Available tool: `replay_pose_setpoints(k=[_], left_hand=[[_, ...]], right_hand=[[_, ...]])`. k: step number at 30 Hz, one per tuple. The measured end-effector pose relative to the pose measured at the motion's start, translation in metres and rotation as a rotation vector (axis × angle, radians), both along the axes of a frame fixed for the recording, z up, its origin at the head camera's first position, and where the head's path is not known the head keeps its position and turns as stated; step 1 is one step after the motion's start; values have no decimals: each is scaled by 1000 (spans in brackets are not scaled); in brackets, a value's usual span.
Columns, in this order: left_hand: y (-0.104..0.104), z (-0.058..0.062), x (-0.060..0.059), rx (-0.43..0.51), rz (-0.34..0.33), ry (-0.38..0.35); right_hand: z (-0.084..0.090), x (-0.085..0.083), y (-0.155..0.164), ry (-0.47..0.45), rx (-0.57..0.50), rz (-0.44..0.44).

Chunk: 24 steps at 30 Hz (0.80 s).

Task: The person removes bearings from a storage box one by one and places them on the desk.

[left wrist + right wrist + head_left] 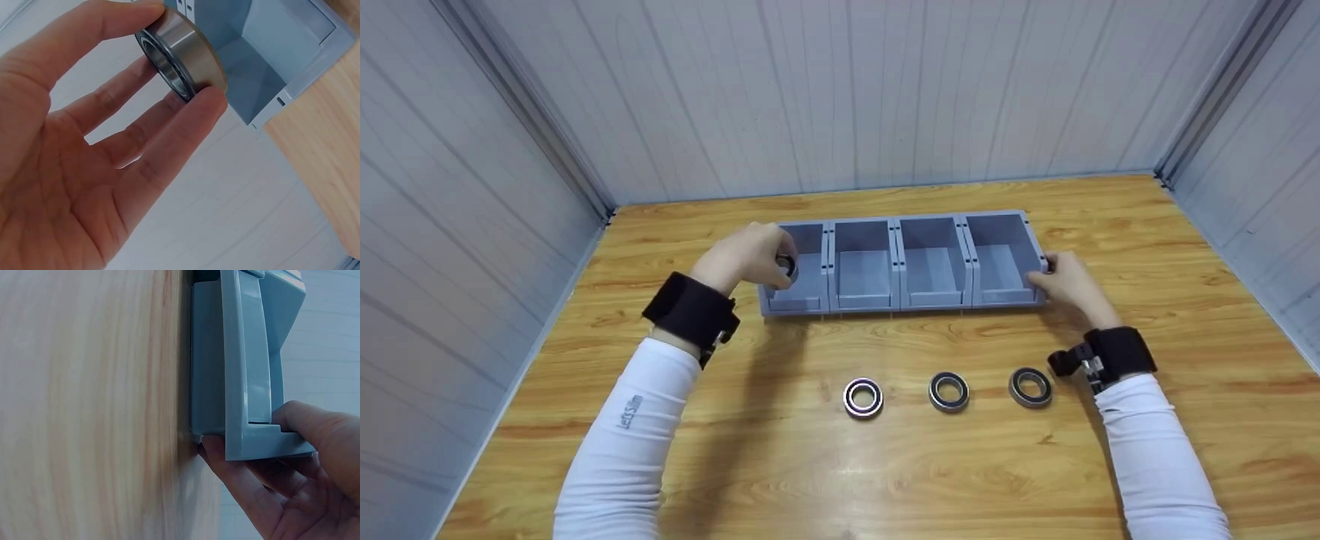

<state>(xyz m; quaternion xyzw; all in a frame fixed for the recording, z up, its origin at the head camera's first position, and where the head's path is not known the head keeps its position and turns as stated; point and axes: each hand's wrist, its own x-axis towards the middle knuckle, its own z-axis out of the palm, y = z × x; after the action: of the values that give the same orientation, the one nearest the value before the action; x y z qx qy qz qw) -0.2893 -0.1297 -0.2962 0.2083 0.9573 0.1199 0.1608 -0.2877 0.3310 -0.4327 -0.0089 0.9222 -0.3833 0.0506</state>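
- Your left hand (746, 255) pinches a bearing (181, 53) between thumb and fingertips — it is held on edge over the leftmost compartment of the grey bin row (900, 300), not touching the bin.
- Your right hand (1069, 285) grips the right end wall of the bin row; in the right wrist view the thumb lies on the rim and the fingers curl under the corner.
- Three more bearings lie flat on the wooden table (1185, 420), near the front of the bin row — first (862, 397), second (949, 391), third (1030, 387), set in a line and apart from one another.
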Motion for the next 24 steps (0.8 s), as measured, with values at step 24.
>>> replay_pose_setpoints(k=[24], left_hand=[[-9,0,14,-8,-29,11]], right_hand=[[3,-1,-1,-29,-11,-3]])
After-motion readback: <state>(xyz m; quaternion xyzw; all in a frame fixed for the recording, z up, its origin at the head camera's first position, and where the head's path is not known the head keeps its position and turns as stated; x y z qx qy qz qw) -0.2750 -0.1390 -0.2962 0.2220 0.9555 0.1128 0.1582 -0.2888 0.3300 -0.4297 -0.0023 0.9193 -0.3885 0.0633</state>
